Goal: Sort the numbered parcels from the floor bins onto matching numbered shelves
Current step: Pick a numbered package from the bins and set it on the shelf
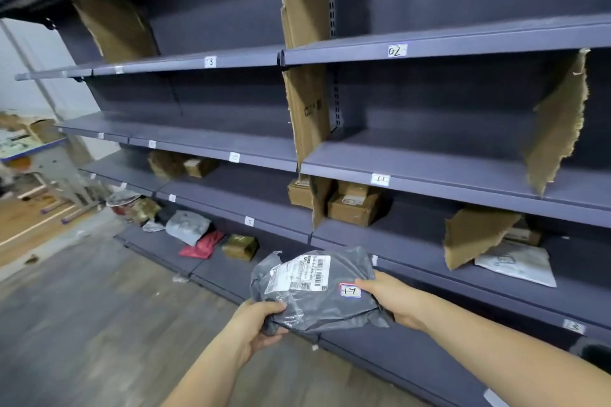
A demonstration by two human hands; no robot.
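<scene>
One view only: head cam, wide-angle, worn by the person, looking fwd and down, rolled so the shelf edges slant across frame. Both forearms enter from bottom edge; left hand (256,324) and right hand (393,299) sit low centre, close to lens. Beyond the fingertips, near: grey shelving (446,172), filling most of frame up to top edge. Left of the left fingers: wood floor (82,307), running back to blurred clutter at far left. No second view to overlap.

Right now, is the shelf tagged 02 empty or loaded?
Empty as far as visible: the shelf tagged 02 shows only bare board and back panel; its right end runs out of view.
</scene>
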